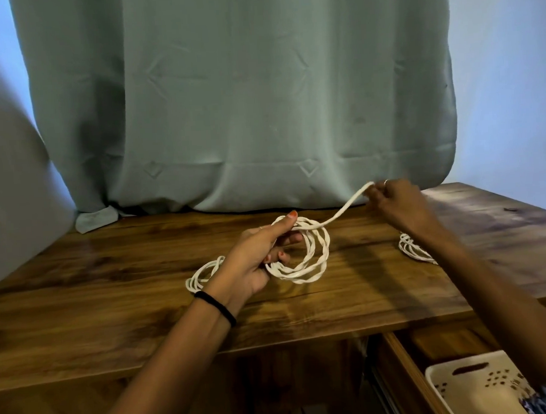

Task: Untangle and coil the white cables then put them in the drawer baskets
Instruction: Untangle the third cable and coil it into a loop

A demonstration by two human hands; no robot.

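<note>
Cable coil [413, 249] partly behind right arm [477, 269]

Three white cable coils [302, 256] [202, 275] [414, 250], one perforated basket [474, 386], one open drawer [400, 368], two hands [255, 258] [398, 203].

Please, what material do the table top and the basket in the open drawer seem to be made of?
The table top looks like wood or a wood-look laminate: brown grain streaks, with a glossy sheen that reflects light. Which of the two cannot be told. The basket looks like moulded cream plastic: a smooth matt wall, a cut-out handle slot and rows of small holes.
</note>
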